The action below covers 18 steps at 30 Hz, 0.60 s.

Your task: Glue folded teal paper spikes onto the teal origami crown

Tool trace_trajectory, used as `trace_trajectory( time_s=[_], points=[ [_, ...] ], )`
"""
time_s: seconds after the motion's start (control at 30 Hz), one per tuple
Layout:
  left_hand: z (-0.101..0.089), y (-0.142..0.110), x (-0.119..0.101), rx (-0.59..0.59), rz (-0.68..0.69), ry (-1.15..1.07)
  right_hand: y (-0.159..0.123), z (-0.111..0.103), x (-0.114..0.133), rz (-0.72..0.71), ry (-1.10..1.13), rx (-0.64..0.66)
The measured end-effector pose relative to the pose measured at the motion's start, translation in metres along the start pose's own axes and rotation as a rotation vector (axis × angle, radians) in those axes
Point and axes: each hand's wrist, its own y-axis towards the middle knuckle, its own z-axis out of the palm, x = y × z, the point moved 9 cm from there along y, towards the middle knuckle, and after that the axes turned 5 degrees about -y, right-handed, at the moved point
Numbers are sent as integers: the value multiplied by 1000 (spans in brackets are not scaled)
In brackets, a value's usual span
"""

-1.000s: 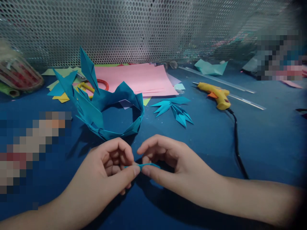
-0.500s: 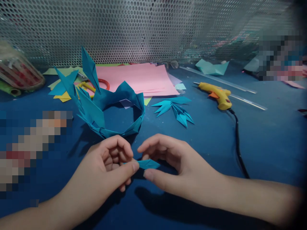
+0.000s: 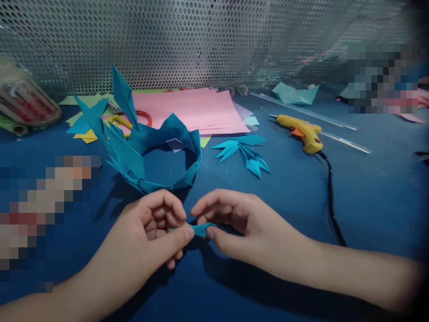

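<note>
Between my hands is a small folded piece of blue paper (image 3: 201, 229). My left hand (image 3: 157, 235) pinches its left end between thumb and fingers. The thumb of my right hand (image 3: 236, 219) presses on its right end, with the fingers curled behind it. Just beyond my left hand stands a ring-shaped blue paper crown (image 3: 154, 134), with tall pointed pieces on its left side. Several pointed blue paper pieces (image 3: 253, 154) lie in a small pile past my right hand.
A yellow glue gun (image 3: 303, 132) lies at the right, its black cord (image 3: 331, 197) trailing toward my right forearm. Clear glue sticks (image 3: 346, 142) are beside it. Pink paper sheets (image 3: 191, 109) and scissors with red and yellow handles (image 3: 144, 117) lie behind the crown, before a perforated metal panel (image 3: 201, 44).
My right thumb has moved up onto the right end of the blue paper piece, covering its tip. My left hand keeps the same hold.
</note>
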Motion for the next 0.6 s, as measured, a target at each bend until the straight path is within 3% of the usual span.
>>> trace_trajectory(
  time_s=[0.6],
  points=[
    [0,-3,3,7,-4,-25,-1,1,2,-31,-45,4]
  ],
)
